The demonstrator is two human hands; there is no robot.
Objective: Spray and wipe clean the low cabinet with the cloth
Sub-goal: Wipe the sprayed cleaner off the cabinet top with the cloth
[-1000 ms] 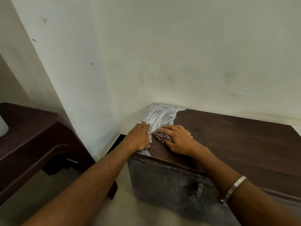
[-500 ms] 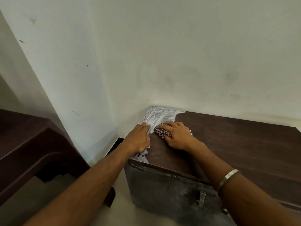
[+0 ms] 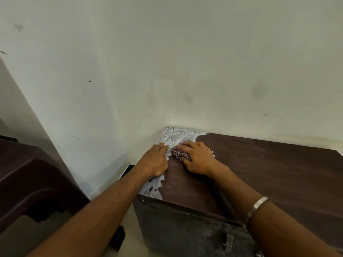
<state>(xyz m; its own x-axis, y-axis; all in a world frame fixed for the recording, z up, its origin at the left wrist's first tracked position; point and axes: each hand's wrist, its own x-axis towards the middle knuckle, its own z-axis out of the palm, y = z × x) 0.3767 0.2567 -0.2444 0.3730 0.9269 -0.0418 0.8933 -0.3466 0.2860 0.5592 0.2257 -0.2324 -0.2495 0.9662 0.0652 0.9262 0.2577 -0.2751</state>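
**Dark wood, white smear: both hands at the cabinet's far-left corner**

Dark brown furniture (image 3: 31, 175) fills the left edge, its top near the pale wall (image 3: 167, 62); a light floor (image 3: 128, 229) shows between it and the low cabinet (image 3: 269, 173), which stands against the wall from centre to right; a whitish, streaked film (image 3: 178, 135) covers the cabinet top's far-left corner and runs down its left edge toward the near corner; the rest of the top is bare dark wood. The left hand (image 3: 155, 160) lies flat on that left edge, fingers straight and together, pressing the surface and holding nothing; just right of it, the right hand (image 3: 197, 160) rests over the checked red-and-white cloth (image 3: 179, 154), fingers curled on it and pushing it against the top at the border of the white film; only a small part of the cloth shows beneath the fingers. A metal bangle (image 3: 257, 206) circles the right forearm; a small metal latch (image 3: 228, 242) hangs on the cabinet's dusty front face, near the bottom edge.
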